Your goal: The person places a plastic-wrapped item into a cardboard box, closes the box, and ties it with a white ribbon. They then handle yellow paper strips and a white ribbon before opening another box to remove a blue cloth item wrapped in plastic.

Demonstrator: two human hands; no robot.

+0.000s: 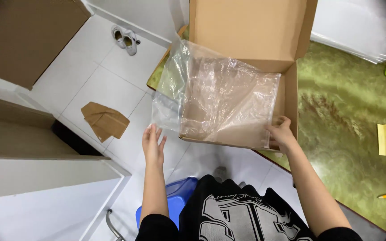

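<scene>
Bright, even indoor light; soft glare on the clear plastic bag (220, 96). Wide-angle lens bends straight lines, corners vignette dark, slight softness at the edges.

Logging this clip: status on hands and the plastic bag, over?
Right hand pinching the clear plastic bag at its near corner, over the open cardboard box. Left hand open, fingers spread, just short of the bag's left edge. Nothing between hand and bag.
</scene>
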